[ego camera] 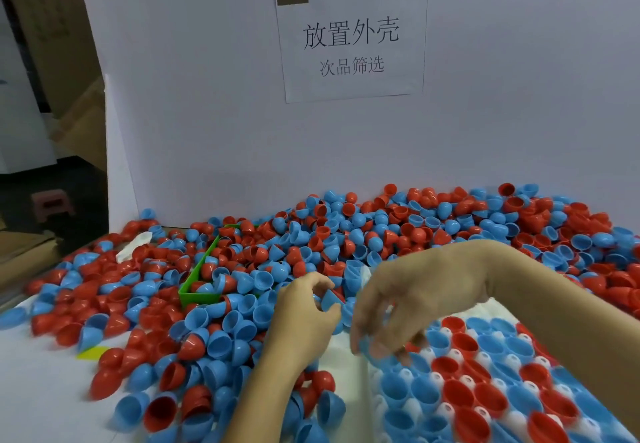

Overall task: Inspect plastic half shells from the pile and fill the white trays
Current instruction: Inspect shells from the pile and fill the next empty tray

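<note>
- A white board point(346, 151) stands upright behind the table, with a paper sign point(351, 39) of printed characters stuck to it.
- The pile point(346, 234) of red and blue half shells covers the table from the left edge to the far right, heaped highest against the board.
- A white tray point(346, 373) lies at the lower right, its pockets filled with red and blue shells, open side up; its bare left edge shows beside the left forearm.
- A green bin point(197, 295) sits in the middle of the pile, partly buried, with shells inside it.
- The right hand point(398, 304) hangs over the tray's near-left corner, wrist bent, fingers pointing down and loosely spread. The fingertips are blurred; they seem to touch a blue shell there, but I cannot tell whether they grip it.
- The left hand point(304, 311) rests at the pile's edge just left of the tray, fingers curled, pinching a blue shell point(330, 299) between thumb and fingertips.
- A crumpled white scrap point(133, 247) lies among the shells at the far left.
- A yellow scrap point(91, 352) lies on the bare table near the left.
</note>
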`<state>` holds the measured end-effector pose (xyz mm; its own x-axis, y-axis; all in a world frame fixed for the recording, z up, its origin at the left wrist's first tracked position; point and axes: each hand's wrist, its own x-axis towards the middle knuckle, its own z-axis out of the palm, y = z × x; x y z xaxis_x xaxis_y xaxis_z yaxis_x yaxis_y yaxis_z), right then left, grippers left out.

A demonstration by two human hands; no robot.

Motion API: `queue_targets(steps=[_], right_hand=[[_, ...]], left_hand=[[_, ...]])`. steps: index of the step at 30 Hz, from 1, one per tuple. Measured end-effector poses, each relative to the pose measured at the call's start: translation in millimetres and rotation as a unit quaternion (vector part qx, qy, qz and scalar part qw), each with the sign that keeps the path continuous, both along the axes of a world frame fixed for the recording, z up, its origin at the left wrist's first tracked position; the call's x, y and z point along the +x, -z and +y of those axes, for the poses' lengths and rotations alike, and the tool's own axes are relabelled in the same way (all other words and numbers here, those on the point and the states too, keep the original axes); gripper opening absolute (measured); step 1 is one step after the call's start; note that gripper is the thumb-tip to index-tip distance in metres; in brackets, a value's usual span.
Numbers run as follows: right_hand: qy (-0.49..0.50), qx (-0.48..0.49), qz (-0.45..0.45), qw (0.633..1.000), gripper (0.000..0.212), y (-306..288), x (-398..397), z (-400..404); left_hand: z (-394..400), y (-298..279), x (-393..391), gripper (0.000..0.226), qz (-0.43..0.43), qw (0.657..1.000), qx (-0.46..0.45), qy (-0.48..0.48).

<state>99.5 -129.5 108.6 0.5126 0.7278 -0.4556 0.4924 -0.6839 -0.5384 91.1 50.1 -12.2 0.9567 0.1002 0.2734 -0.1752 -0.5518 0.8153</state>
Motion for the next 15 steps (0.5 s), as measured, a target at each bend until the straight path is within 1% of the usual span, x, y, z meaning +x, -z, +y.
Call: queue_targets(steps=[1,2,3,4,5,6,7,8,10,11,12,15], right_hand=[[0.029,0.048,-0.097,0.994,0.02,0.4,2.2,8.5],[0.085,0.128,-0.184,0.971,0.029,0.6,5.7,17.6],[0.157,0.21,-0.226,0.938,0.044,-1.0,8.2,26.4],[0.215,0.246,-0.239,0.914,0.062,-2.2,12.2,33.1],[0.244,0.23,-0.257,0.906,0.075,-2.2,15.3,38.1],[0.249,0.176,-0.282,0.91,0.078,1.0,19.1,40.7],[0.243,0.125,-0.303,0.913,0.071,6.4,22.5,40.8],[0.233,0.087,-0.318,0.915,0.057,12.4,23.4,39.6],[0.233,0.061,-0.312,0.919,0.033,25.7,24.4,33.4],[0.241,0.062,-0.296,0.922,0.029,31.5,24.7,29.5],[0.253,0.063,-0.277,0.925,0.029,36.7,25.6,26.1],[0.302,0.094,-0.245,0.916,0.042,46.3,26.8,20.0]], left_hand=[[-1.5,0.5,-0.3,0.013,-0.001,1.0,-0.004,0.012],[-2.8,1.0,-0.7,0.013,-0.004,1.0,-0.008,0.017],[-3.6,1.5,-1.0,0.015,-0.004,1.0,-0.006,0.015],[-3.8,1.8,-1.4,0.017,0.0,1.0,-0.003,0.012],[-3.7,2.1,-1.4,0.02,0.004,1.0,-0.006,0.011],[-3.4,2.2,-1.5,0.022,0.008,1.0,-0.019,0.011],[-3.1,1.8,-1.4,0.024,0.009,0.999,-0.035,0.011],[-3.1,1.2,-1.3,0.025,0.006,0.999,-0.048,0.01],[-3.7,-1.3,-1.6,0.024,-0.017,0.999,-0.05,-0.004],[-4.7,-2.8,-2.5,0.023,-0.034,0.998,-0.051,-0.011],[-6.0,-4.4,-3.4,0.024,-0.053,0.997,-0.057,-0.016],[-10.3,-7.5,-6.1,0.03,-0.103,0.991,-0.085,-0.007]])
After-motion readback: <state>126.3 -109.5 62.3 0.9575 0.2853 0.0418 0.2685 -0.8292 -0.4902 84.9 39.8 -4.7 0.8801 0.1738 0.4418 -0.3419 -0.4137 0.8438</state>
